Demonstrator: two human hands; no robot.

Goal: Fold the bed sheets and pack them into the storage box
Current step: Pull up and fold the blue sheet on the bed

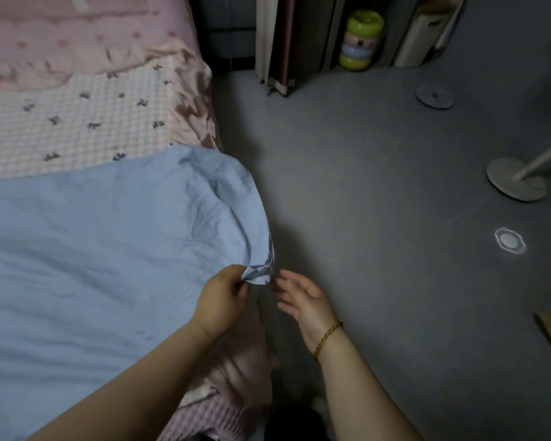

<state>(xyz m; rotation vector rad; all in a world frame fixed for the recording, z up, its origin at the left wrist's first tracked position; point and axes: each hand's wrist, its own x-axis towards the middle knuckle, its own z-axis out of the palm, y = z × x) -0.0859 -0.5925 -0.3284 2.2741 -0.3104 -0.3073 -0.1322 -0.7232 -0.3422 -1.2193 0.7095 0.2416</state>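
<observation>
Hands first: our left hand (223, 297) pinches one corner of the blue sheet (93, 249); our right hand (303, 296) hangs loose and empty beside that corner, at its three o'clock. To fold well, we judge, the right should take the hem close by and slide along it (keeping it taut) to the next corner. The sheet spreads toward nine o'clock over the bed (77, 122). We count one sheet, two hands, two round stand bases (516, 179) toward two o'clock; no storage box shows.

Left hand (222, 299) pinches a corner of the blue sheet (93, 265); right hand (303, 299) hovers alongside, fingers relaxed.
</observation>
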